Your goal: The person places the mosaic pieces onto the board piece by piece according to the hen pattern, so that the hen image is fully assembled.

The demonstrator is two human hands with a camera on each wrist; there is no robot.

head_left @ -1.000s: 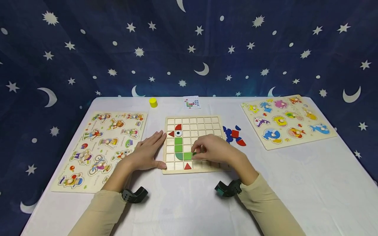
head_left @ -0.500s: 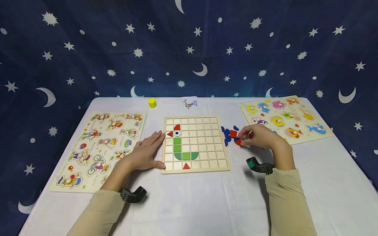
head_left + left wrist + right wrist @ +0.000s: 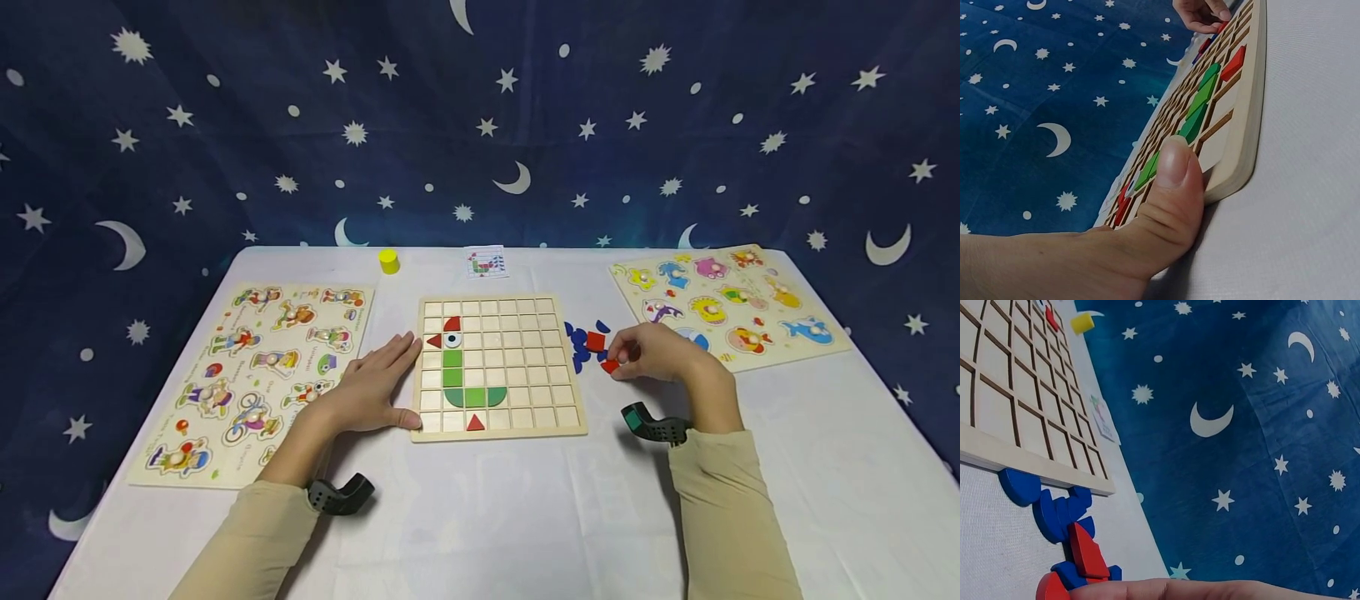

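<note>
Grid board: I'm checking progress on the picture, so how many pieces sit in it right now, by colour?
On the board:
green pieces: 5
red pieces: 3
white eye piece: 1
Total: 9

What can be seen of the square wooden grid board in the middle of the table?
The square pale wooden grid board lies flat on the white table, its cells split by thin ridges. Green, red and one eye-printed piece fill some left-hand cells; most stay bare. The left hand rests against its left edge, thumb at the near corner.
</note>
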